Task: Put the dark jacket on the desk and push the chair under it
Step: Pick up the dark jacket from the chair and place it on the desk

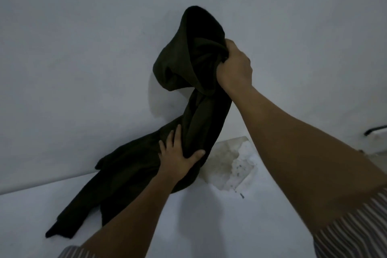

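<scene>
The dark jacket (188,81) hangs bunched in front of the pale wall, and its lower part trails down onto the white desk (209,226). My right hand (234,67) is raised high and fisted around the jacket's upper folds. My left hand (178,157) grips the jacket's middle just above the desk, thumb wrapped around the fabric. A sleeve end lies flat on the desk at the lower left. The chair is out of sight.
A crumpled, stained clear plastic sheet (232,165) lies on the desk against the wall, right of the jacket. A dark handle-like object (374,130) shows at the right edge. The pale wall (83,48) rises directly behind the desk.
</scene>
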